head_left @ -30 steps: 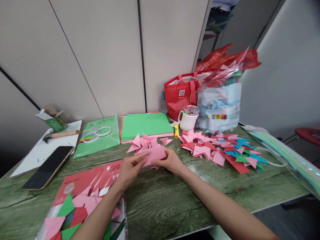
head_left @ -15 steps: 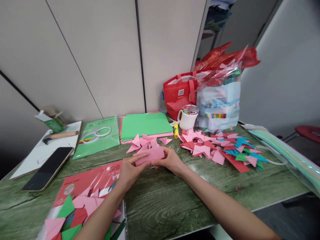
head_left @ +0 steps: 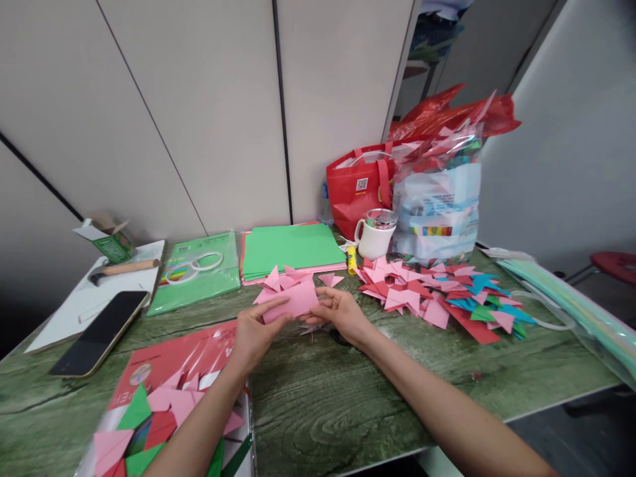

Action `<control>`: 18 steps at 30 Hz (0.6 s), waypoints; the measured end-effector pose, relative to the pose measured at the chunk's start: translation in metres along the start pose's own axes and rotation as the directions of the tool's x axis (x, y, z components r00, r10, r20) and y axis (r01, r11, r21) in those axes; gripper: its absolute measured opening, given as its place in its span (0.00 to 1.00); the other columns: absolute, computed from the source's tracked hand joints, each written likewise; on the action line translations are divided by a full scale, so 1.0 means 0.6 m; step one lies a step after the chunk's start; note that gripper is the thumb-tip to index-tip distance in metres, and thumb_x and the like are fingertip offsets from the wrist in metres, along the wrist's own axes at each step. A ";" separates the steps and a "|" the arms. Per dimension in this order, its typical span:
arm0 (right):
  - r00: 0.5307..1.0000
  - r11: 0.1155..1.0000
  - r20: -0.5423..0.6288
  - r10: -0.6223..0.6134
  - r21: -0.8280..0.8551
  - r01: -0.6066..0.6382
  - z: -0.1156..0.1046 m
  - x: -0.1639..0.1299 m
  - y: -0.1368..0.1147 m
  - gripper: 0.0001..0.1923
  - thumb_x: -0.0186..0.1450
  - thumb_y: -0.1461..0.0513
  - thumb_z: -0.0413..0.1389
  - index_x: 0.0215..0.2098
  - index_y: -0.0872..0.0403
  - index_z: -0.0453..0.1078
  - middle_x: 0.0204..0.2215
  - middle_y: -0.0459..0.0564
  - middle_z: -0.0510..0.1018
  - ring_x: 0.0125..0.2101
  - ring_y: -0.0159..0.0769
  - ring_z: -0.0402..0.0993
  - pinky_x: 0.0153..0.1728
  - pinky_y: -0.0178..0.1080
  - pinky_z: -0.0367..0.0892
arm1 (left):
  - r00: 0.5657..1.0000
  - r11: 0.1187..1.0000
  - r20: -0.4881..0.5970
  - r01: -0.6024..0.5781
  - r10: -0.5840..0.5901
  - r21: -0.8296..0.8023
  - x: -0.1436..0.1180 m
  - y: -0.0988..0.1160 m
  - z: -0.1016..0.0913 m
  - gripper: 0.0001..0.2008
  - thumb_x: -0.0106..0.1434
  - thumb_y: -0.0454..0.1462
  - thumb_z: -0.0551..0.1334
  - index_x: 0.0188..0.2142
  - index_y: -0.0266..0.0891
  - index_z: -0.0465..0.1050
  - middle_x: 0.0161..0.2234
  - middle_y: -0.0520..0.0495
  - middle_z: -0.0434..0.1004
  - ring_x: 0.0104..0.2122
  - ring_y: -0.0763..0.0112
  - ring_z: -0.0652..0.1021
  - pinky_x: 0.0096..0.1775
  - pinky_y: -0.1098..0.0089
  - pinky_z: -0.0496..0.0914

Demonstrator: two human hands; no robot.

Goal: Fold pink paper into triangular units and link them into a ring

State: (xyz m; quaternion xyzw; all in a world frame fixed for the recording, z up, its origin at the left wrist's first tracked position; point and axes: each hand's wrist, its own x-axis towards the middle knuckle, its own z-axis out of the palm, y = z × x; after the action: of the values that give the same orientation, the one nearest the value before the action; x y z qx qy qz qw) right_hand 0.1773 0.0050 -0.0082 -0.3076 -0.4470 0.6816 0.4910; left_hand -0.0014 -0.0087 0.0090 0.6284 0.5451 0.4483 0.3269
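Note:
A small pink sheet of paper (head_left: pixel 297 300) is held up above the table, its face tilted toward me. My left hand (head_left: pixel 261 328) pinches its left end between thumb and fingers. At the right end, my right hand (head_left: pixel 342 313) has its thumb and fingertips closed on the paper's edge. Just behind the sheet lie several folded pink paper pieces (head_left: pixel 274 278), partly covered by it. Scissors (head_left: pixel 339 337) lie on the table under my right hand, mostly hidden.
Green sheets (head_left: pixel 293 246) are stacked at the back beside a yellow glue stick (head_left: pixel 352 260) and white mug (head_left: pixel 376 235). Folded pieces (head_left: pixel 402 298) heap to the right. A phone (head_left: pixel 102 331) and hammer (head_left: pixel 126 268) lie left; more folded pieces rest on a red paper pack (head_left: pixel 163 351) in front.
The pink sheet has shifted slightly left and tilted more upright. My right fingers have moved from wrapping its end to pinching its edge, a little farther right.

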 end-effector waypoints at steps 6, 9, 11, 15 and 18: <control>0.998 0.999 0.053 -0.028 -0.037 0.030 0.001 0.002 0.002 0.19 0.50 0.56 0.61 0.37 0.57 0.67 0.23 0.47 0.77 0.26 0.37 0.77 0.33 0.42 0.71 | 1.000 1.000 -0.003 -0.003 0.003 -0.014 0.003 -0.008 -0.003 0.20 0.46 0.40 0.67 0.40 0.36 0.75 0.40 0.43 0.78 0.40 0.60 0.76 0.43 0.65 0.69; 0.997 0.990 0.057 -0.060 -0.124 0.066 0.005 -0.001 0.004 0.21 0.50 0.57 0.61 0.40 0.56 0.64 0.25 0.46 0.76 0.26 0.35 0.76 0.32 0.41 0.72 | 1.000 1.000 0.016 -0.013 0.012 0.017 0.001 0.001 -0.002 0.19 0.47 0.38 0.66 0.40 0.36 0.75 0.40 0.43 0.78 0.40 0.60 0.76 0.43 0.65 0.69; 0.994 0.966 0.029 -0.103 -0.234 0.107 0.009 -0.005 0.005 0.23 0.48 0.59 0.62 0.41 0.55 0.63 0.29 0.46 0.75 0.26 0.34 0.74 0.28 0.38 0.72 | 0.999 0.999 0.045 -0.020 0.019 0.036 -0.003 0.010 0.000 0.18 0.47 0.37 0.66 0.40 0.36 0.76 0.39 0.44 0.78 0.40 0.60 0.76 0.43 0.65 0.69; 0.968 0.818 -0.060 -0.242 -0.549 0.171 0.013 -0.012 0.006 0.23 0.47 0.59 0.63 0.39 0.56 0.63 0.29 0.46 0.73 0.25 0.32 0.69 0.22 0.33 0.67 | 0.992 0.996 0.116 -0.063 0.056 0.055 -0.012 0.023 0.005 0.17 0.49 0.34 0.63 0.41 0.39 0.75 0.39 0.47 0.78 0.41 0.62 0.76 0.43 0.66 0.69; 0.950 0.745 -0.077 -0.303 -0.641 0.185 0.012 -0.013 0.008 0.23 0.46 0.59 0.63 0.38 0.56 0.64 0.29 0.46 0.73 0.26 0.33 0.69 0.24 0.33 0.67 | 0.988 0.996 0.141 -0.072 0.065 0.047 -0.014 0.024 0.006 0.17 0.50 0.33 0.62 0.41 0.39 0.75 0.39 0.47 0.78 0.40 0.62 0.77 0.43 0.66 0.69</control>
State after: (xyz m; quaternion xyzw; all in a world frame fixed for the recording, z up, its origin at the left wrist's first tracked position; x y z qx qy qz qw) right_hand 0.1718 -0.0050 -0.0101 -0.4509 -0.6391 0.3935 0.4832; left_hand 0.0075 -0.0193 0.0191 0.6850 0.5104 0.3999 0.3322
